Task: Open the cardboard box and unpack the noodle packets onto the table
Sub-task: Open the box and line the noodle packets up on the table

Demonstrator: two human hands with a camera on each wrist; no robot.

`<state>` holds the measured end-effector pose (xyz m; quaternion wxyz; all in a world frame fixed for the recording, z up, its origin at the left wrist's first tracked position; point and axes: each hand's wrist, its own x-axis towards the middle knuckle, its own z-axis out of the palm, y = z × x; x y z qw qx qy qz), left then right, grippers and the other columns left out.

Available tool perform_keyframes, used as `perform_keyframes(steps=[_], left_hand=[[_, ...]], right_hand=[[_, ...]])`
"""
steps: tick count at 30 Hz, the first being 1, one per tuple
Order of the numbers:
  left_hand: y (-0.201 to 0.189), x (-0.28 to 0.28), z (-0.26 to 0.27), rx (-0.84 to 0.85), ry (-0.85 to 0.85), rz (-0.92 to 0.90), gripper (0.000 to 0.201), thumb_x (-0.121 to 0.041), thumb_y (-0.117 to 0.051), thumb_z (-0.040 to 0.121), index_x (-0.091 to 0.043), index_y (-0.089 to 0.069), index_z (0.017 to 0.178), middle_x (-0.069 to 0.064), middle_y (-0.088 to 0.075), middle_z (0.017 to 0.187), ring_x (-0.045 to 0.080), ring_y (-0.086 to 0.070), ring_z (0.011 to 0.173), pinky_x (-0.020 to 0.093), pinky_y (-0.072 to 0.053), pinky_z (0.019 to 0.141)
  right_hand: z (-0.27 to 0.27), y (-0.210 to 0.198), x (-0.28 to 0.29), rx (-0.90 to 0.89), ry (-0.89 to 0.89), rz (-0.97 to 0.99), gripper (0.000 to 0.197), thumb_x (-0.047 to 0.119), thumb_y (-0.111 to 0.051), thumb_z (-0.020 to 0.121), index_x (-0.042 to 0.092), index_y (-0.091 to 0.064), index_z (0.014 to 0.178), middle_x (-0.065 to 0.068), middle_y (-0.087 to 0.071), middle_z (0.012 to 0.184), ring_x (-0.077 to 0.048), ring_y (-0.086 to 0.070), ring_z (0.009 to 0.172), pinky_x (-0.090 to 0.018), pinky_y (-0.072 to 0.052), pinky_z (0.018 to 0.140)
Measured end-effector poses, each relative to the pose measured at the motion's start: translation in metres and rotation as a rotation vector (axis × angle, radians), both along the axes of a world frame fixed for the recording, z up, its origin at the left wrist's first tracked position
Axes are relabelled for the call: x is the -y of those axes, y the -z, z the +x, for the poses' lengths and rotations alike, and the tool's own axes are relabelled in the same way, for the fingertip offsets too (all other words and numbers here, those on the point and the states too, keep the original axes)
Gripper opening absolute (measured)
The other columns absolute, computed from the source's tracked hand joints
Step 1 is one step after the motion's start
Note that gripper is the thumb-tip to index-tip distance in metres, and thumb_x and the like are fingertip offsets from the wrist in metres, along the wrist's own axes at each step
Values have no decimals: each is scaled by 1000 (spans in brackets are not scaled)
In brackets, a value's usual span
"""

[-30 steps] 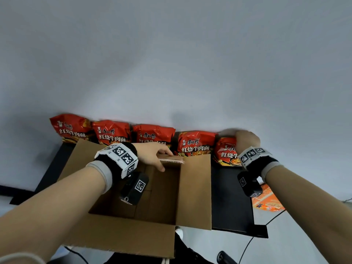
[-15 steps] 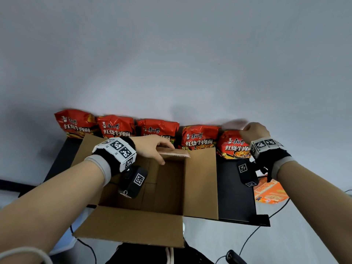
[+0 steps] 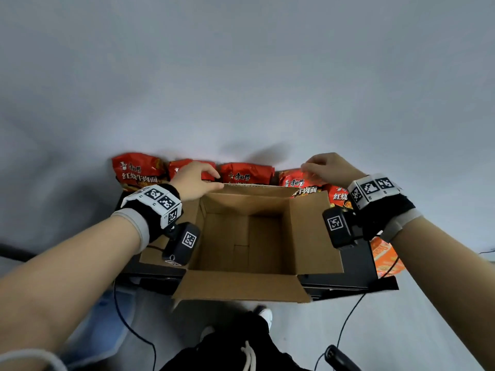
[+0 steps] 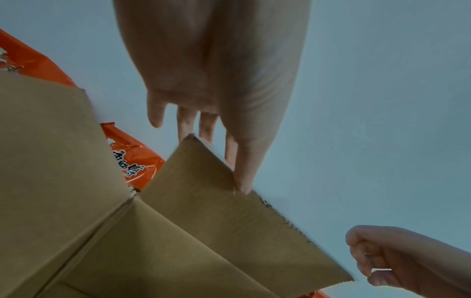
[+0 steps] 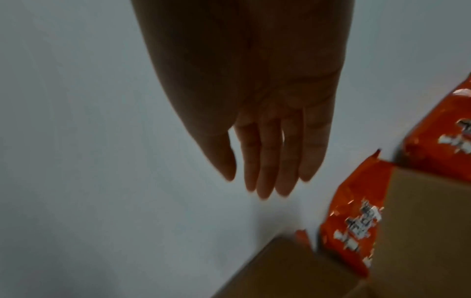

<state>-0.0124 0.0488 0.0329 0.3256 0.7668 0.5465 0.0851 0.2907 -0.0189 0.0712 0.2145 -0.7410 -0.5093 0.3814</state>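
The cardboard box (image 3: 313, 236) stands open on the black table (image 3: 356, 269), and nothing shows inside it. Several red noodle packets (image 3: 246, 175) lie in a row behind it against the wall. The second from the left is partly hidden by my hand. My left hand (image 3: 219, 180) pinches the left end of the far flap (image 3: 257, 189), thumb in front and fingers behind, as the left wrist view shows at the flap (image 4: 229, 231). My right hand (image 3: 308, 168) hovers over a packet (image 3: 297, 180) near the flap's right end. Its fingers (image 5: 265, 161) are straight and hold nothing.
A grey wall rises right behind the packets. An orange printed pack (image 3: 385, 255) lies off the table's right edge. Cables (image 3: 345, 325) trail on the floor. My legs in black trousers (image 3: 235, 349) stand at the box's near flap (image 3: 241, 287).
My right hand has let go of the rightmost packet and moved left toward the far flap. The left hand stays on the flap, which now stands more upright.
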Motion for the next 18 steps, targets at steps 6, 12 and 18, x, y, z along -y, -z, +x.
perform_keyframes(steps=[6,12,18], left_hand=[[11,7,-31,-252,-201,21,59,-63,-57,76,-27,-52,122,14,-36,145,36,-34,134,53,-32,109],[17,18,-53,-74,-371,-267,93,-37,-67,82,0,-11,146,22,-44,138,37,-47,124,42,-43,101],[13,22,-68,58,-283,-232,53,0,-62,78,-4,-50,129,17,-60,124,31,-62,101,41,-57,81]], right_hand=[[-45,3,19,-55,111,-351,37,39,-61,87,6,-56,72,-7,-60,60,-15,-54,45,-22,-47,43],[-82,15,31,-274,137,-265,32,30,-49,96,7,-57,117,-6,-65,85,-15,-61,68,-27,-54,66],[-96,23,16,-301,127,-142,47,17,-45,97,27,-37,143,-4,-65,94,-17,-61,72,-31,-53,75]])
